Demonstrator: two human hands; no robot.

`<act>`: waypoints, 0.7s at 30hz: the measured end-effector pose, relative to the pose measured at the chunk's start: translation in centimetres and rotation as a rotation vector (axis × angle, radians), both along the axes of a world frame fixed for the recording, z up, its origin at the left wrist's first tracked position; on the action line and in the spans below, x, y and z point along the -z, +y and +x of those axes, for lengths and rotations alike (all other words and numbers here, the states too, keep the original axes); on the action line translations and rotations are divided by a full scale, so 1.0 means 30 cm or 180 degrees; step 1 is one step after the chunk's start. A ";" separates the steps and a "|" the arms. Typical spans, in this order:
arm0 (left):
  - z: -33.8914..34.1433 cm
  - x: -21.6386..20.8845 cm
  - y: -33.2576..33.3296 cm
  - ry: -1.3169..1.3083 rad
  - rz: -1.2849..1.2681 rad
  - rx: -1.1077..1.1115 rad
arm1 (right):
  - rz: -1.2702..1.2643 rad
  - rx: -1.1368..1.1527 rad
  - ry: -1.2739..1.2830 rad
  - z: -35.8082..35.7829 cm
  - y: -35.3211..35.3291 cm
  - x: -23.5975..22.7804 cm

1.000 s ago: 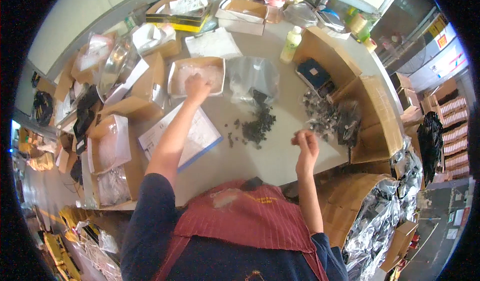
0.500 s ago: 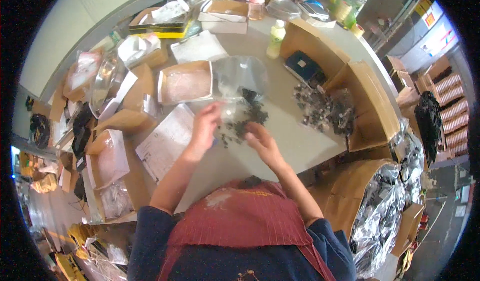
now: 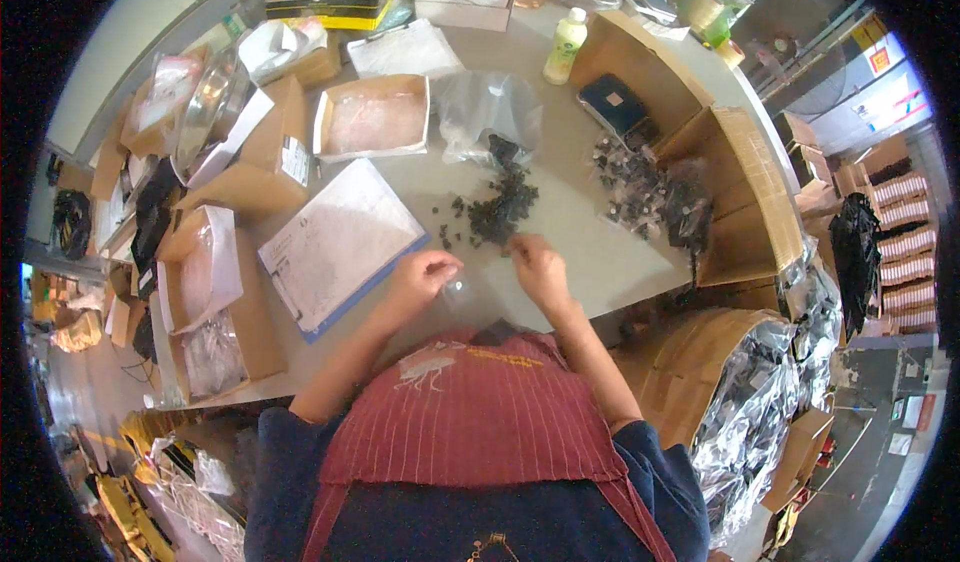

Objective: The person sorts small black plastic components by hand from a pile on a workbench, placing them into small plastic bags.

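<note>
We're pinching a small clear bag [image 3: 460, 289] in L hand [image 3: 420, 277]; R hand [image 3: 540, 269] is hovering by blk parts [image 3: 500, 210], fingers bent, can't tell if gripping. Prob. best we're holding bag lightly.

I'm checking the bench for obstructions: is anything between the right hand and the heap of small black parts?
Nothing visible stands between the right hand and the heap of small black parts; the hand is close by the heap's near edge. The large clear plastic bag lies at its far side.
</note>
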State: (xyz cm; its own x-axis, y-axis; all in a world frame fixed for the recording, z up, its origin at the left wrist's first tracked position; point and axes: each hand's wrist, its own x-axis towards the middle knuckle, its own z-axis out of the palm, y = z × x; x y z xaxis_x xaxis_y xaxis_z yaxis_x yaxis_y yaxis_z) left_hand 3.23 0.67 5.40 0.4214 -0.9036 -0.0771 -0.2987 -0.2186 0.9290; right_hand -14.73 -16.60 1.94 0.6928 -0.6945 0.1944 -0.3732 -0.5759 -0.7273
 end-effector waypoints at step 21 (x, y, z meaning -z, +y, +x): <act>-0.055 0.058 0.002 -0.0275 -0.0227 0.0121 | -0.0448 -0.0239 -0.0162 -0.075 0.004 -0.013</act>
